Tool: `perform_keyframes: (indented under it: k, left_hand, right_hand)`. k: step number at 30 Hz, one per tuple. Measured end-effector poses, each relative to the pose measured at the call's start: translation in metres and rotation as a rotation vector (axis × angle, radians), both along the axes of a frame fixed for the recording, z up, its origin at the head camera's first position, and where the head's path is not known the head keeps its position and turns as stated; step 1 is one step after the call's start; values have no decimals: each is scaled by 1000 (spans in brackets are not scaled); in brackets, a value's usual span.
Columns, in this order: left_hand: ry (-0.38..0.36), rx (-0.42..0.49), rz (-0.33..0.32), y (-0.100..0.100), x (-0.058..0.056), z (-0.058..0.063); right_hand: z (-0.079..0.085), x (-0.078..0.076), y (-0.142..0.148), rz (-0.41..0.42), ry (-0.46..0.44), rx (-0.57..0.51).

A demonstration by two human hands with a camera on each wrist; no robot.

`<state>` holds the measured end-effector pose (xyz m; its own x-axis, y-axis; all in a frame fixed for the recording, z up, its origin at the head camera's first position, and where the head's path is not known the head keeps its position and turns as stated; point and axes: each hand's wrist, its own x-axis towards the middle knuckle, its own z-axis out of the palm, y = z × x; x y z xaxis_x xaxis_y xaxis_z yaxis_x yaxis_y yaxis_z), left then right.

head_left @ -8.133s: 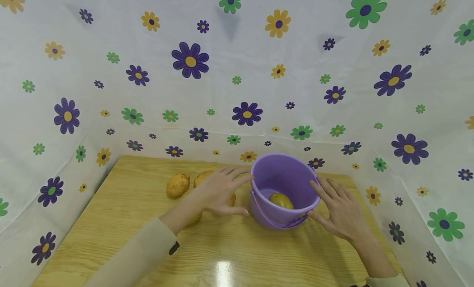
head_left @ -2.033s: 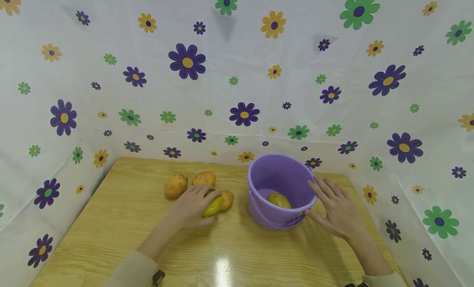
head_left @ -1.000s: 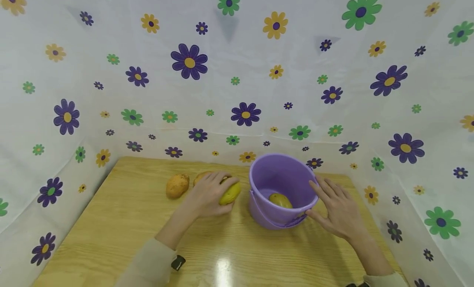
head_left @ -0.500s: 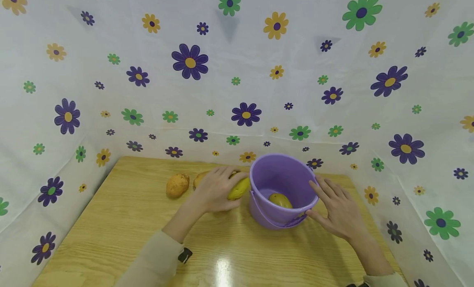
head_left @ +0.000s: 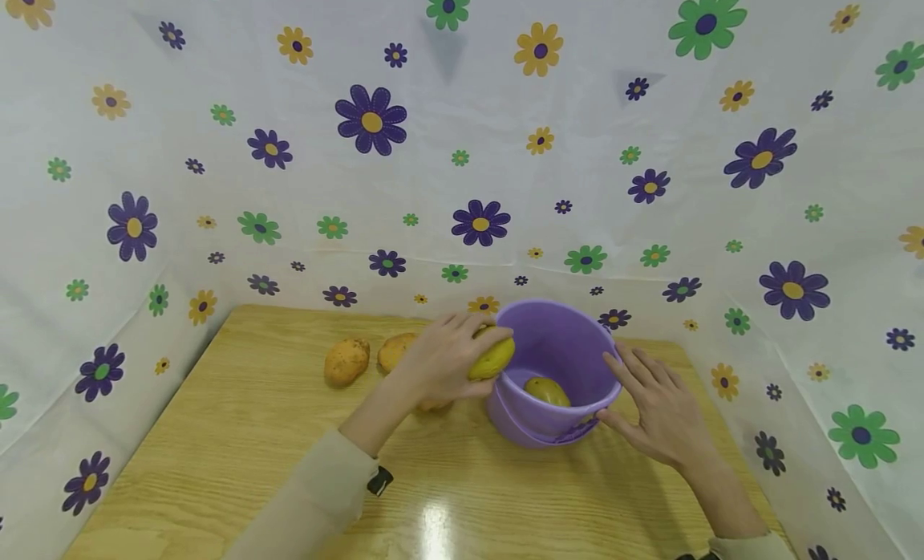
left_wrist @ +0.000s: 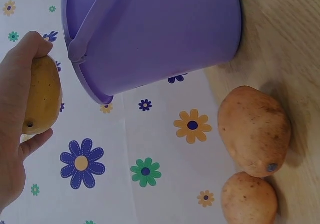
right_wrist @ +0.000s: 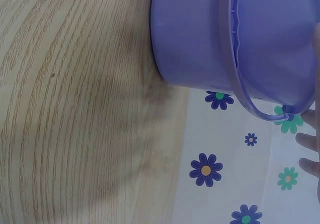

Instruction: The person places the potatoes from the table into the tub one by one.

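A smooth yellow potato (head_left: 495, 358) is gripped between the thumb and fingers of my left hand (head_left: 442, 355), raised at the left rim of a purple bucket (head_left: 530, 422). The left wrist view shows that potato (left_wrist: 44, 97) just outside the bucket's rim. Another potato (head_left: 547, 391) lies at the bottom of the upright bucket. My right hand (head_left: 660, 415) rests on the bucket's right rim with fingers extended; in the right wrist view only some fingertips (right_wrist: 309, 140) show at the edge.
On the wooden table (head_left: 289, 440), left of the bucket, lie brown potatoes: one at the left (head_left: 347, 362), one beside it (head_left: 393, 351), and one mostly hidden under my left hand (head_left: 433, 404). The bucket's handle (head_left: 514, 422) hangs down in front. Flower-printed cloth (head_left: 404, 183) walls the table.
My left hand took hold of the yellow potato from among the others, lifted it and carried it right to the bucket's rim. The right hand and bucket have stayed put.
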<state>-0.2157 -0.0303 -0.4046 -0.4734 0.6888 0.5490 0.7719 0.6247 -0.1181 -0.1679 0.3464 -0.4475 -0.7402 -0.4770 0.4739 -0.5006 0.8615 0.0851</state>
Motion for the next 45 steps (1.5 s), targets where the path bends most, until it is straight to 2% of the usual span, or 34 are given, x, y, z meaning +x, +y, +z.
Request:
perform_keyframes:
  k: [4,8,18,27,36,45]
  left_hand:
    - [39,-40,-8,8,-5,6]
    - [46,-62,-18,17,-11,9]
    - [-9,-99,-57,35,-19,15]
    - [-39,-167,-48,49,-27,18]
    - [-76,-199,-49,57,-35,16]
    - [-78,-265,-36,66,-43,17]
  right_hand:
    - [0,0,0,-2,0,-1]
    - [1,0,0,-1,0,-2]
    - [1,0,0,8,7,-8]
    - [0,-1,1,17,31,-24]
    - [0,-1,0,17,24,-20]
    - [-1,-2,1,12,7,-22]
